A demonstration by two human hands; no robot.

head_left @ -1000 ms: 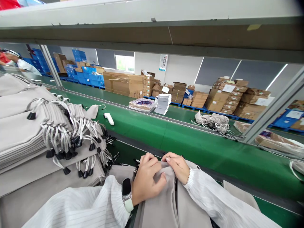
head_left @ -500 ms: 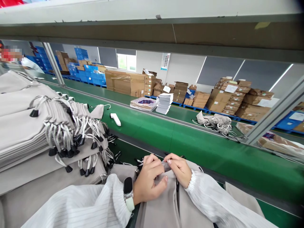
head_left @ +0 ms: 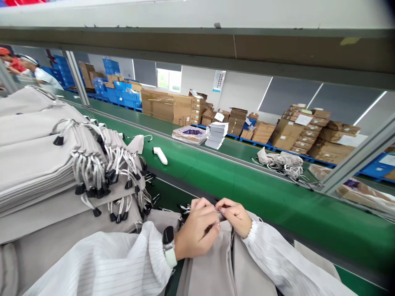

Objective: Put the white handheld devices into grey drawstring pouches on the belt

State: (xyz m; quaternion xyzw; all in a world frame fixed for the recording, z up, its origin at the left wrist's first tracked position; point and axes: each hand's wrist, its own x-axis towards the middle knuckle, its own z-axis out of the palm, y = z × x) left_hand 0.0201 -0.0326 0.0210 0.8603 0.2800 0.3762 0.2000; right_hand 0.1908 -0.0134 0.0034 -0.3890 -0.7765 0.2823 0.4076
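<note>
A grey drawstring bag (head_left: pixel 211 267) lies in front of me, its top edge at my fingers. My left hand (head_left: pixel 199 228), with a watch on the wrist, is closed on the bag's top edge, thumb bent towards the fingers. Close beside it, my right hand (head_left: pixel 235 217) pinches the same edge. The fingertips partly hide the fabric between them. Another grey bag (head_left: pixel 251 263) lies against the first on the right. To the left rises a tall stack of grey drawstring bags (head_left: pixel 33 160), with pale cords (head_left: pixel 89 168) and black cord ends hanging off its side.
A white handheld device (head_left: pixel 160 156) lies on the green belt (head_left: pixel 247 185). Beyond stand a basket (head_left: pixel 189 135), a paper stack (head_left: pixel 217 135) and a heap of corded bags (head_left: pixel 280 161). A shelf (head_left: pixel 197 45) crosses overhead. Co-workers (head_left: pixel 40 72) are at far left.
The view has shifted slightly, so the surroundings appear farther right. My left thumb has moved up closer to its fingers. Both hands stay at the bag's top edge.
</note>
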